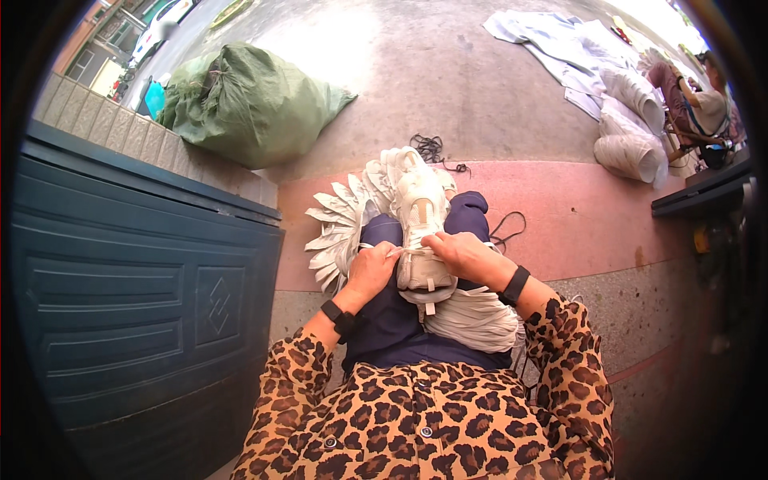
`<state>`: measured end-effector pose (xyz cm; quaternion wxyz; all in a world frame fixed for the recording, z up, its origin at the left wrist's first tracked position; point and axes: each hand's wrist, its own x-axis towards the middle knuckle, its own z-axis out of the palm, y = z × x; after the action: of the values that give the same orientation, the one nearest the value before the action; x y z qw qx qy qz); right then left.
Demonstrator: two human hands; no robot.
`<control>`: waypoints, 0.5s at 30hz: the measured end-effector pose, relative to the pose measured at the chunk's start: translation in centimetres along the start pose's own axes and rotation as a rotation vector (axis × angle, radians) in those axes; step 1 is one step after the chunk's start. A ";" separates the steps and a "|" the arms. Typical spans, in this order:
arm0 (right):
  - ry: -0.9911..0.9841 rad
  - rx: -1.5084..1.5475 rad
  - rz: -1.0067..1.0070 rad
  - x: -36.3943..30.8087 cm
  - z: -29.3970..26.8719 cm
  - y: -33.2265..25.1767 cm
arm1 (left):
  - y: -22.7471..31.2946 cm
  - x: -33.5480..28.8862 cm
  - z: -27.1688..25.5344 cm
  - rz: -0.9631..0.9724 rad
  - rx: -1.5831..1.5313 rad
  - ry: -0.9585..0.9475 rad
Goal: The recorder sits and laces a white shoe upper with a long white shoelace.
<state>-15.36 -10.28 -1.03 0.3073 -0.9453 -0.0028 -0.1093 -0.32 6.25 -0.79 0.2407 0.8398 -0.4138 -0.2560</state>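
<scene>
A cream-white shoe upper (426, 272) lies between my knees, its heel end toward me. My left hand (370, 274) is closed in a pinch on a thin white shoelace (394, 254) at the upper's left edge. Across from it, my right hand (466, 254) is closed too, thumb and fingers pinching the lace over the upper's opening. More white shoe uppers (336, 216) are fanned out in an overlapping row to the left of and beyond my left knee. A thick bundle of white laces (477, 320) rests across my right thigh, below my right forearm.
Dark cords (428, 147) lie on the floor ahead, with another loop (509, 228) by my right knee. A large green sack (248, 104) stands ahead left, beyond a blue panelled door (144, 312). White bundles (628, 144) and a seated person (704, 100) are far right.
</scene>
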 end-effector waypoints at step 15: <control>0.076 0.827 0.666 0.7 1.9 1.8 | 1.8 0.4 -0.8 0.126 -0.198 -0.130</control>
<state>-14.11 -10.65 -3.39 0.6723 -0.6902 0.2657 -0.0299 -0.59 5.08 0.86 0.3109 0.7660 -0.4528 -0.3339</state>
